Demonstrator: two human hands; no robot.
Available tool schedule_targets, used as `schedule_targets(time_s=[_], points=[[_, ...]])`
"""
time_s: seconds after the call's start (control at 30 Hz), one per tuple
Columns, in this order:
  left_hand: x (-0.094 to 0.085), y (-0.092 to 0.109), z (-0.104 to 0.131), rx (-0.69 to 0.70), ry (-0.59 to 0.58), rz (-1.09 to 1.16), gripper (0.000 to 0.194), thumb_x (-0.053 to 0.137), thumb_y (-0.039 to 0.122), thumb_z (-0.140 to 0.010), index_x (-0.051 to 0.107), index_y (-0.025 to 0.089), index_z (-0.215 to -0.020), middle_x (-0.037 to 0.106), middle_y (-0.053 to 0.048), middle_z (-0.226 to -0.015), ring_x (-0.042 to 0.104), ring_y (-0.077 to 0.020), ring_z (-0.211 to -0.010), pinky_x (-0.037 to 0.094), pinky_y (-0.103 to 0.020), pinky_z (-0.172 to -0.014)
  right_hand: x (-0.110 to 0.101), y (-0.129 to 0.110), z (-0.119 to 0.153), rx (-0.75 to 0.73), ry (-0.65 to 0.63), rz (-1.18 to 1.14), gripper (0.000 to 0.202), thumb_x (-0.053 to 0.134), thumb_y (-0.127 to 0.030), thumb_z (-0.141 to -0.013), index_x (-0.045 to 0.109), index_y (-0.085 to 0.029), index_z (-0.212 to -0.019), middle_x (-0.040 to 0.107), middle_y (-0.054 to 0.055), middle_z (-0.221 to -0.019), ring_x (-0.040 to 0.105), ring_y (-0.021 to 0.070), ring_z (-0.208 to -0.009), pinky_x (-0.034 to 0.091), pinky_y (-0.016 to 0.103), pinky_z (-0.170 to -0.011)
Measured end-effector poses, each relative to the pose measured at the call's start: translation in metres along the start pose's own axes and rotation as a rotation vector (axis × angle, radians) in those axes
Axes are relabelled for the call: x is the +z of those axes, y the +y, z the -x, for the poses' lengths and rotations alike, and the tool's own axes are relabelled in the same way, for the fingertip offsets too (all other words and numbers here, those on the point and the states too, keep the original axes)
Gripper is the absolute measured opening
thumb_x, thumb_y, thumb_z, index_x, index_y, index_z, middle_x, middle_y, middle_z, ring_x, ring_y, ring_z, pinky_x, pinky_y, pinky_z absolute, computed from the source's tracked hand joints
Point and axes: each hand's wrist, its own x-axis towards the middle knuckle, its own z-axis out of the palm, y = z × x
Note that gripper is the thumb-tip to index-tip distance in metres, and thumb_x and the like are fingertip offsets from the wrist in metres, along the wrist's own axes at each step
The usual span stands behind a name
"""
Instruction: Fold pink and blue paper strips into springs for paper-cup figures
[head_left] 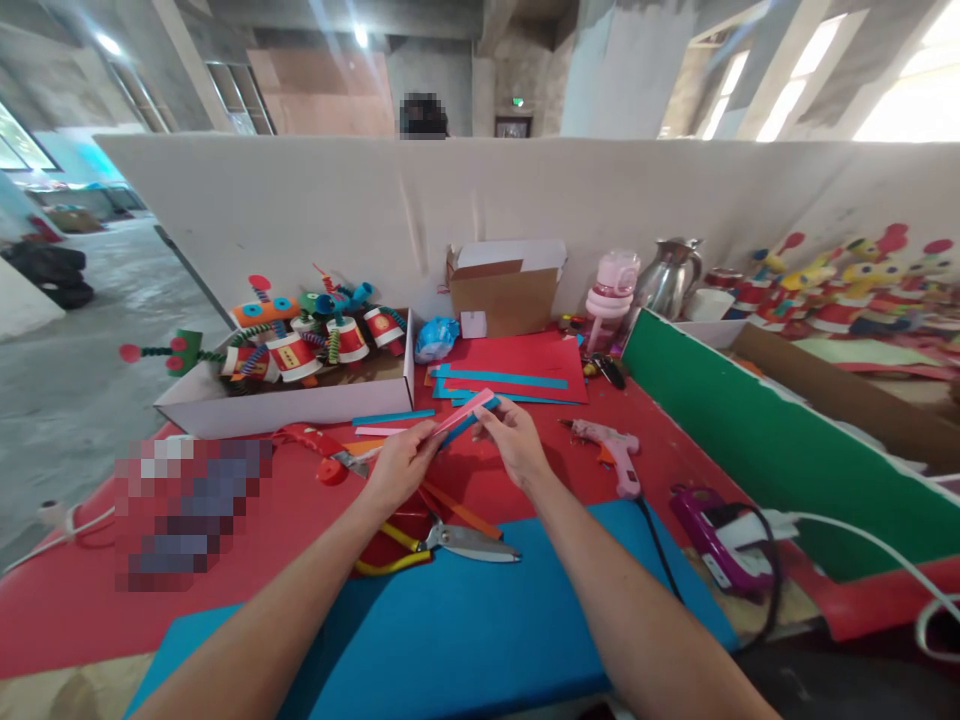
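Observation:
Between my two hands is a pink paper strip [466, 410] laid along a blue paper strip [459, 432]. My left hand [405, 458] has its fingers closed on the strips' near end. At the far end, my right hand [512, 435] pinches them between thumb and fingers. Beneath my hands lie yellow-handled scissors [469, 543], blades pointing right, on a blue sheet [465, 630]. An orange strip [465, 508] rests beside them. To the right lies a pink hot glue gun [611, 452]. More blue strips [517, 378] sit on red paper [525, 350] behind my hands.
At the left stands a white box [300, 405] of paper-cup figures. Red-handled pliers or cutters [315, 445] lie before it. A purple power strip [724, 550] with cables is at right, near a green-sided box [735, 450]. A pink bottle [611, 300] and metal jug [670, 280] stand behind.

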Motion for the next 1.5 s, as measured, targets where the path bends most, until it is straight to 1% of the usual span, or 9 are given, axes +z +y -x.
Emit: schedule_targets(time_s=[0.2,0.53,0.83,1.0,1.17,1.27,1.33,1.43,1.5], points=[[0.002,-0.003,-0.002,-0.047,-0.072,0.120,0.036,0.044,0.048,-0.085,0.059,0.019,-0.069,0.053,0.001,-0.058,0.047,-0.0151,-0.057,0.036,-0.024,-0.054,-0.001,0.003,-0.003,-0.035,-0.019,-0.012,0.024,0.069,-0.041,-0.067,0.063,-0.021,-0.077,0.059,-0.003,-0.064,0.054,0.0110,-0.055,0.050,0.027,-0.060],[-0.001,-0.004,-0.003,-0.134,-0.021,0.195,0.034,0.051,0.051,-0.079,0.056,0.019,-0.069,0.048,0.003,-0.057,0.042,-0.0130,-0.054,0.032,-0.024,-0.051,-0.005,-0.002,0.000,-0.046,-0.114,0.039,0.019,0.068,-0.036,-0.069,0.067,-0.023,-0.083,0.061,-0.002,-0.072,0.054,0.0111,-0.064,0.046,0.025,-0.068],[-0.010,0.018,0.009,-0.523,-0.526,0.699,0.044,0.064,0.059,-0.067,0.052,0.017,-0.076,0.037,0.008,-0.048,0.030,-0.0055,-0.039,0.024,-0.019,-0.037,0.003,0.000,0.009,0.040,-0.443,0.121,0.033,0.067,-0.046,-0.072,0.069,-0.017,-0.086,0.058,-0.003,-0.059,0.043,0.0080,-0.049,0.033,0.022,-0.048],[-0.011,0.017,0.009,-0.499,-0.419,0.654,0.047,0.055,0.059,-0.077,0.053,0.017,-0.100,0.058,0.000,-0.069,0.048,-0.0090,-0.047,0.031,-0.019,-0.038,-0.001,0.002,0.004,0.023,-0.231,0.163,0.035,0.066,-0.051,-0.070,0.067,-0.016,-0.073,0.050,-0.005,-0.047,0.042,0.0080,-0.044,0.032,0.022,-0.046],[-0.007,0.015,0.004,-0.312,-0.386,0.458,0.036,0.057,0.052,-0.077,0.052,0.017,-0.078,0.055,0.003,-0.064,0.047,-0.0071,-0.048,0.033,-0.018,-0.042,0.005,0.006,0.005,-0.013,-0.175,0.176,0.034,0.068,-0.050,-0.069,0.064,-0.016,-0.067,0.053,-0.004,-0.048,0.047,0.0084,-0.044,0.038,0.023,-0.047],[-0.006,0.010,0.000,-0.316,-0.309,0.386,0.036,0.054,0.052,-0.076,0.046,0.018,-0.067,0.045,0.007,-0.049,0.039,-0.0062,-0.041,0.028,-0.018,-0.040,0.004,0.006,0.001,-0.039,-0.142,0.167,0.032,0.068,-0.045,-0.069,0.064,-0.017,-0.082,0.054,-0.005,-0.050,0.050,0.0091,-0.044,0.041,0.022,-0.046],[-0.007,0.006,-0.002,-0.345,-0.231,0.368,0.036,0.053,0.051,-0.075,0.043,0.019,-0.063,0.042,0.008,-0.045,0.034,-0.0058,-0.038,0.026,-0.018,-0.039,-0.008,-0.001,-0.005,-0.149,0.099,0.134,0.034,0.065,-0.041,-0.073,0.059,-0.019,-0.098,0.055,-0.007,-0.055,0.050,0.0089,-0.045,0.041,0.021,-0.045],[-0.008,0.003,-0.003,-0.379,-0.091,0.432,0.033,0.053,0.051,-0.075,0.045,0.019,-0.068,0.043,0.008,-0.047,0.034,-0.0061,-0.037,0.025,-0.018,-0.038,-0.041,-0.024,-0.017,-0.414,0.672,0.009,0.028,0.052,-0.034,-0.082,0.050,-0.021,-0.107,0.059,-0.004,-0.076,0.047,0.0055,-0.046,0.040,0.019,-0.045],[-0.008,0.003,-0.003,-0.367,-0.012,0.493,0.032,0.052,0.050,-0.075,0.045,0.019,-0.072,0.045,0.007,-0.049,0.036,-0.0067,-0.038,0.026,-0.018,-0.038,-0.060,-0.039,-0.022,-0.530,0.880,-0.039,0.022,0.045,-0.031,-0.085,0.048,-0.022,-0.105,0.058,-0.003,-0.083,0.045,0.0048,-0.047,0.039,0.019,-0.046]])
